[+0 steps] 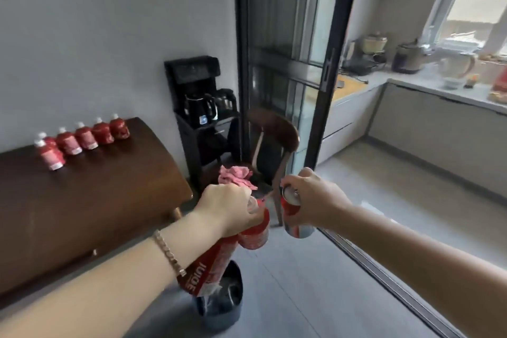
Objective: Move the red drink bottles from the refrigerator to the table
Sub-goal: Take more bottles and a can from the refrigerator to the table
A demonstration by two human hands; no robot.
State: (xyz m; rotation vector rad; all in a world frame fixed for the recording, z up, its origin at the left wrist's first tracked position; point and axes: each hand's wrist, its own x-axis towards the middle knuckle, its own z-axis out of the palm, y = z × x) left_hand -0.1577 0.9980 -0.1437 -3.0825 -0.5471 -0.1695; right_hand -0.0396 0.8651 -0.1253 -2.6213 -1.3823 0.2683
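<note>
Now: carry leg, refrigerator not in view | table (82, 214) left of frame, row of red bottles (82, 143) already standing along its far side | left hand (227, 208) centre, fingers curled round tops of JUICE bottle (208, 266) and second bottle (255, 233) | right hand (312, 200) fingers gripping third bottle (295, 217) by its top | next, likely: turn left, stand all three upright beside the row

Both forearms are bare and reach forward from the lower frame edges, converging toward centre. Left hand (227, 207): back up, knuckles forward, fingers curled down round the necks of a pair of red bottles (241, 239) hanging below the fist. Thin chain bracelet (168, 252) on the left wrist. Right hand (315, 197): back up, wrist bent slightly inward, fingers curled over the top of a third red bottle (295, 217). The hands are near each other, not touching.
</note>
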